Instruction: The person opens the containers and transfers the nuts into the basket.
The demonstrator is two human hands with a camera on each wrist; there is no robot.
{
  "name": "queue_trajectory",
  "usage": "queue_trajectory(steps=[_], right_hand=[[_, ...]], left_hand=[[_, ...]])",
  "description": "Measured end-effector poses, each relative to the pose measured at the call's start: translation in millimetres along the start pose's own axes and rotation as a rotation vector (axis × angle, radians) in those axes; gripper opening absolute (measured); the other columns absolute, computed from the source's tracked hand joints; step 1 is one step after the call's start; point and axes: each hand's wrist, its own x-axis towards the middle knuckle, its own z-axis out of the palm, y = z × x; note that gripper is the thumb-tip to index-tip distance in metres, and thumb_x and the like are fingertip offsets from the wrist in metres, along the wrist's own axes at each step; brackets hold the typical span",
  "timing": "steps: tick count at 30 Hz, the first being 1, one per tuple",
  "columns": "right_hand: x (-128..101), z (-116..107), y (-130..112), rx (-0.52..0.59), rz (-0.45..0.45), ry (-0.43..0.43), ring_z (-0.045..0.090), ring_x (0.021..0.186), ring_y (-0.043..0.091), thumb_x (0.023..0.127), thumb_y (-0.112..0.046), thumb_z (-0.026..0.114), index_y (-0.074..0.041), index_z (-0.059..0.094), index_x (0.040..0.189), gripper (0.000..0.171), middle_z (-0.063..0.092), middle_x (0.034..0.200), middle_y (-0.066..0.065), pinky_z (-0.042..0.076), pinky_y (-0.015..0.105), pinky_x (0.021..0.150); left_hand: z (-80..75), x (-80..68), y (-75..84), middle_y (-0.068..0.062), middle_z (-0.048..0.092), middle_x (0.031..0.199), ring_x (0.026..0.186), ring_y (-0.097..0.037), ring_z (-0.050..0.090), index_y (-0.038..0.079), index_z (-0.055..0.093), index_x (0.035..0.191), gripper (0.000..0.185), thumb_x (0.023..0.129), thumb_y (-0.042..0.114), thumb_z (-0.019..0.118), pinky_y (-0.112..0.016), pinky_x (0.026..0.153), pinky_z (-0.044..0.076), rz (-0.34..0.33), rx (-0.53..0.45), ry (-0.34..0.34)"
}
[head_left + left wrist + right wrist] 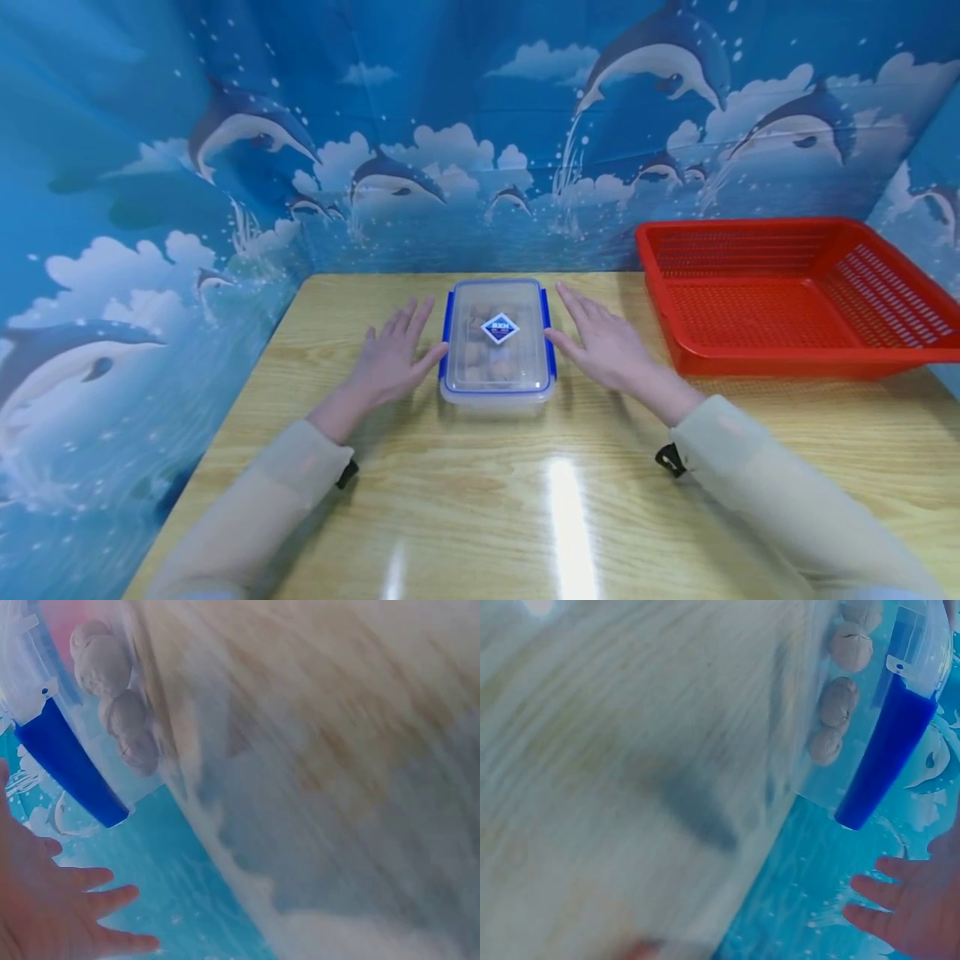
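A clear plastic food container [498,367] with a blue-rimmed lid stands on the table, a blue and white diamond label [500,328] on top. Several round, wrinkled walnuts [103,666] show through its wall. Along each long side runs a blue latch [889,761]; whether these are locked I cannot tell. My left hand [386,362] is beside the left edge, fingers spread, thumb tip close to the latch. On the other side, my right hand [603,342] has its fingers extended and its thumb by the right latch. Whether either thumb touches is unclear. Neither hand grips anything.
A red plastic basket [795,367] with perforated walls stands at the back right of the wooden table [465,508]. Behind and to the sides hangs a blue curtain [450,75] printed with dolphins.
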Motion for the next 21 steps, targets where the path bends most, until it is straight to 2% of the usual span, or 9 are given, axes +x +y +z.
queue_trajectory(steps=[2, 5, 8, 10, 13, 17, 21], right_hand=[[1.4, 2.3, -0.1, 0.085, 0.030, -0.011, 0.021, 0.142, 0.040, 0.100, -0.059, 0.031, -0.028, -0.007, 0.156, 0.074, 0.016, 0.159, 0.016, 0.021, 0.063, 0.109], [3.4, 6.1, 0.1, 0.195, 0.058, -0.024, 0.030, 0.139, 0.039, 0.102, -0.054, 0.032, -0.031, -0.008, 0.155, 0.071, 0.023, 0.157, 0.015, 0.026, 0.063, 0.107], [4.5, 10.7, 0.6, 0.285, 0.058, -0.035, 0.042, 0.131, 0.038, 0.104, -0.050, 0.033, -0.027, -0.006, 0.156, 0.069, 0.033, 0.153, 0.017, 0.032, 0.063, 0.103], [4.5, 14.1, 1.0, 0.335, 0.048, -0.040, 0.048, 0.126, 0.039, 0.105, -0.047, 0.033, -0.022, -0.003, 0.157, 0.068, 0.039, 0.149, 0.019, 0.036, 0.060, 0.102], [3.4, 19.7, 1.8, 0.380, 0.020, -0.052, 0.051, 0.121, 0.040, 0.106, -0.043, 0.032, -0.015, 0.000, 0.157, 0.067, 0.045, 0.143, 0.023, 0.039, 0.057, 0.101], [1.6, 27.2, 3.5, 0.400, -0.016, -0.061, 0.055, 0.115, 0.039, 0.106, -0.042, 0.031, -0.010, 0.003, 0.157, 0.066, 0.051, 0.135, 0.024, 0.043, 0.054, 0.096], [0.7, 32.0, 5.1, 0.444, -0.038, -0.048, 0.057, 0.110, 0.037, 0.107, -0.037, 0.032, -0.009, 0.008, 0.157, 0.062, 0.055, 0.128, 0.024, 0.044, 0.052, 0.094]], left_hand=[[2.1, 1.4, -0.2, -0.015, 0.010, 0.161, 0.143, -0.040, 0.017, 0.021, 0.001, 0.158, 0.077, 0.098, 0.064, 0.025, -0.067, 0.109, 0.014, 0.011, -0.068, -0.005], [5.7, 3.9, 0.7, -0.012, 0.012, 0.161, 0.143, -0.035, 0.020, 0.017, 0.003, 0.157, 0.072, 0.102, 0.055, 0.029, -0.056, 0.114, 0.017, 0.049, -0.230, -0.007], [9.7, 5.8, 2.1, -0.016, 0.019, 0.158, 0.139, -0.035, 0.030, 0.016, 0.005, 0.157, 0.066, 0.105, 0.044, 0.034, -0.050, 0.112, 0.026, 0.070, -0.394, -0.009], [12.2, 6.8, 3.0, -0.022, 0.028, 0.154, 0.134, -0.037, 0.039, 0.014, 0.006, 0.157, 0.063, 0.106, 0.037, 0.035, -0.051, 0.108, 0.033, 0.077, -0.483, -0.006], [16.3, 7.9, 3.4, -0.030, 0.038, 0.145, 0.125, -0.042, 0.047, 0.008, 0.008, 0.156, 0.060, 0.107, 0.027, 0.035, -0.052, 0.103, 0.040, 0.093, -0.608, -0.002], [20.7, 8.7, 4.4, -0.033, 0.039, 0.143, 0.125, -0.044, 0.047, 0.003, 0.010, 0.155, 0.056, 0.107, 0.020, 0.035, -0.050, 0.100, 0.044, 0.106, -0.731, -0.027], [23.9, 8.6, 6.7, -0.033, 0.036, 0.144, 0.127, -0.045, 0.044, 0.004, 0.012, 0.155, 0.055, 0.107, 0.017, 0.035, -0.048, 0.099, 0.045, 0.087, -0.818, -0.057]])
